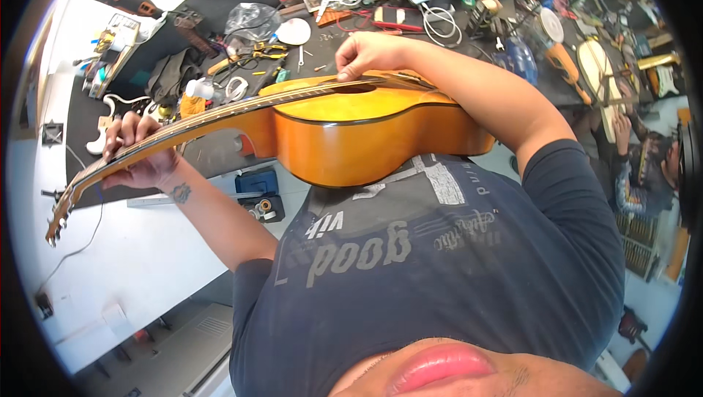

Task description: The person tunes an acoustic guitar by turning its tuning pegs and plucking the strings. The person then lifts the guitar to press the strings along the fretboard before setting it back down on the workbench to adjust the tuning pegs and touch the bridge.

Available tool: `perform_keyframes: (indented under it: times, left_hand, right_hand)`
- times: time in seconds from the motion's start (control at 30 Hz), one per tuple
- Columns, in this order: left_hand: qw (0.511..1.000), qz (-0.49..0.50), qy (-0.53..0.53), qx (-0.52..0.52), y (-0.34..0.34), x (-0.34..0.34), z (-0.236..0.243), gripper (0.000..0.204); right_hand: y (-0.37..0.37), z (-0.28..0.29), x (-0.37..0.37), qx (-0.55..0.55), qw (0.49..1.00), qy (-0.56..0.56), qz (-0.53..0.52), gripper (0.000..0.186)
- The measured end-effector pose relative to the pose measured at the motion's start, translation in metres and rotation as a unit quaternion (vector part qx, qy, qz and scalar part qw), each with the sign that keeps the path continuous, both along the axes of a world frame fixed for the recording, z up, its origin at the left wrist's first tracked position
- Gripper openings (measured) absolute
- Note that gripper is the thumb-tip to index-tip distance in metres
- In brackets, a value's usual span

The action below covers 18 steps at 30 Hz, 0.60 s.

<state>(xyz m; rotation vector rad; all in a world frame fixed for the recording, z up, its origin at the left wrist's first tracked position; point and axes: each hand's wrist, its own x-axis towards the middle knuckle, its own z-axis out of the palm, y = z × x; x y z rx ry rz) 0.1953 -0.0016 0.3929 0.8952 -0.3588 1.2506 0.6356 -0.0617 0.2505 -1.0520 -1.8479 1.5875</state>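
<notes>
The right forearm (469,82) hides part of the top of the acoustic guitar (337,149); its back faces out of view. The right hand (370,53) curls at the strings; whether its grip pinches one cannot be told. The left hand (149,168) has its grip around the neck near the headstock. The guitar lies across the torso, beside the cluttered surface (212,151): glossy yellow top, orange-brown sides, dark edging.
</notes>
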Motion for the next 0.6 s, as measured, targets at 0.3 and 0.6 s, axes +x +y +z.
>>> perform_keyframes:
  times: [0.3,0.6]
  left_hand:
    - [0.999,0.030,0.029,-0.033,-0.012,-0.005,0.005,0.040]
    - [1.000,-0.003,-0.011,-0.012,-0.012,0.011,0.009,0.043]
  right_hand:
    - [-0.006,-0.003,0.003,-0.010,0.999,0.044,0.008,0.030]
    - [-0.010,0.004,0.002,-0.044,0.997,0.069,0.007,0.026]
